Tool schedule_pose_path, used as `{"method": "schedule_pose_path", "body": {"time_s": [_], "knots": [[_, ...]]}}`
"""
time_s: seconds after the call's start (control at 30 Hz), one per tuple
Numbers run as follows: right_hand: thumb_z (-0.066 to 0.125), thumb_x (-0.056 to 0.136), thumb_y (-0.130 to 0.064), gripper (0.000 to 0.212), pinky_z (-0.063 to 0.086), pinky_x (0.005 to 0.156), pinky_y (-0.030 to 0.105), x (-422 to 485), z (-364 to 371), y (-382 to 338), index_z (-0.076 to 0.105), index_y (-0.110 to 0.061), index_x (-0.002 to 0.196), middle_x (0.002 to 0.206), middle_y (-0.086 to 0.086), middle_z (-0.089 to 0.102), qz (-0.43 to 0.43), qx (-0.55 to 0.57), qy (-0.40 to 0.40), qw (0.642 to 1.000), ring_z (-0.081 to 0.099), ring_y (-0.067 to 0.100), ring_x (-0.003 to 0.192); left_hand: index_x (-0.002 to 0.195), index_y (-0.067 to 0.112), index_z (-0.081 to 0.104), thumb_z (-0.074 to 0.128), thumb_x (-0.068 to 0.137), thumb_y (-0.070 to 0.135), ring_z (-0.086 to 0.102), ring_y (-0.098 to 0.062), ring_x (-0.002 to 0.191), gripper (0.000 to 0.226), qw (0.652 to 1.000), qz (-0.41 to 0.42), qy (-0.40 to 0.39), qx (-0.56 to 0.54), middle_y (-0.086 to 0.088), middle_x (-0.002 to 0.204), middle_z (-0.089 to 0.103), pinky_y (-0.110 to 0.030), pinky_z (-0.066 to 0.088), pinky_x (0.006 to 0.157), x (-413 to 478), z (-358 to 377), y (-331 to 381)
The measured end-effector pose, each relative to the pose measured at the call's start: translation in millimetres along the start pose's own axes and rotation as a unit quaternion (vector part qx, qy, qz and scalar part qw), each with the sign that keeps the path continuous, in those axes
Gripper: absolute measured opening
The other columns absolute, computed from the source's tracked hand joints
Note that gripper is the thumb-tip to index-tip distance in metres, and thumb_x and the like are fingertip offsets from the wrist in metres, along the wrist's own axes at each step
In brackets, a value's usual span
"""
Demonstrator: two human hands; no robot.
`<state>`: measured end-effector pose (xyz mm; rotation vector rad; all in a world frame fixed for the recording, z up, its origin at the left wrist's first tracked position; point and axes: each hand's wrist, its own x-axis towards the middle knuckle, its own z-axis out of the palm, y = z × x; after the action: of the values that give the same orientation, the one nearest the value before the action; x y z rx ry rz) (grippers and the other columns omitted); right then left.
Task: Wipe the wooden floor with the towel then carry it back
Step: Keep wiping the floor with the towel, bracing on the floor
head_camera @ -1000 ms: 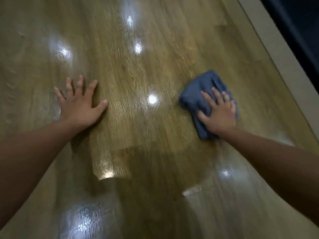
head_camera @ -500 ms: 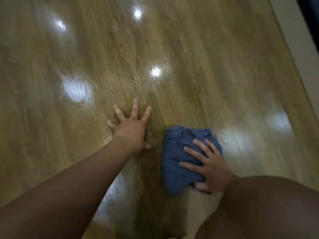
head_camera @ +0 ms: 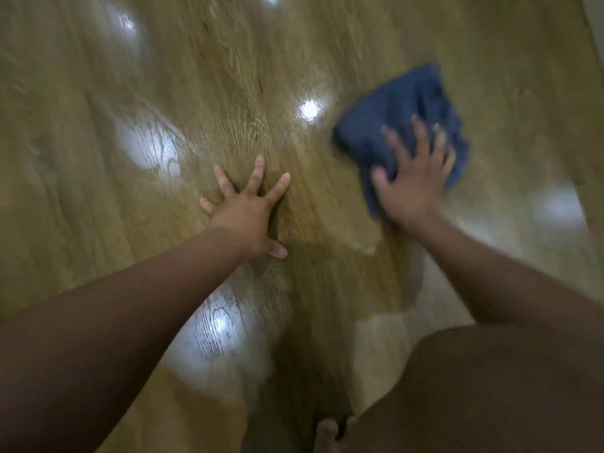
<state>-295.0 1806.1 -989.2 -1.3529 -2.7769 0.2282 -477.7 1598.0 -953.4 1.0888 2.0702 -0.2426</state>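
A bunched blue towel (head_camera: 389, 109) lies on the glossy wooden floor (head_camera: 196, 76) at the upper right. My right hand (head_camera: 415, 181) presses flat on the towel's near part with its fingers spread; hand and towel are blurred by motion. My left hand (head_camera: 248, 207) rests flat on the bare floor to the left of the towel, fingers splayed, holding nothing.
Bright ceiling-light reflections dot the floor. My bare knee (head_camera: 483, 387) fills the lower right, and toes (head_camera: 330, 433) show at the bottom edge. A pale strip (head_camera: 593, 14) runs along the floor's far right edge.
My right hand has pushed the towel away from me and to the right, from close beside the left hand. The left hand stays planted on the floor.
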Motion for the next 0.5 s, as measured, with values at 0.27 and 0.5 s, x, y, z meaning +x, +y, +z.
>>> {"method": "schedule_pose_path", "body": {"time_s": [0.27,0.5], "knots": [[0.049,0.073,-0.058,0.075,0.027,0.108,0.071,-59,-23,66,0.056,-0.026,0.14,0.152,0.015,0.044,-0.247,-0.032,-0.035,0.968,0.034,0.049,0.141,0.157,0.039,0.011,0.083,0.071,0.05,-0.001,-0.042,0.15,0.112,0.997,0.073,0.03,0.013,0.001,0.166,-0.008,-0.055,0.022,0.119,-12,-12,-35],[0.047,0.083,-0.056,0.069,0.015,0.116,0.062,-99,-5,-12,0.034,-0.047,0.15,0.165,-0.001,0.022,0.101,-0.011,-0.016,0.995,0.017,0.047,0.148,0.146,0.014,0.045,0.071,0.088,0.024,0.034,-0.038,0.143,0.065,0.956,0.087,0.242,-0.141,-0.015,0.155,0.036,-0.051,0.036,0.113,-86,28,-88]]}}
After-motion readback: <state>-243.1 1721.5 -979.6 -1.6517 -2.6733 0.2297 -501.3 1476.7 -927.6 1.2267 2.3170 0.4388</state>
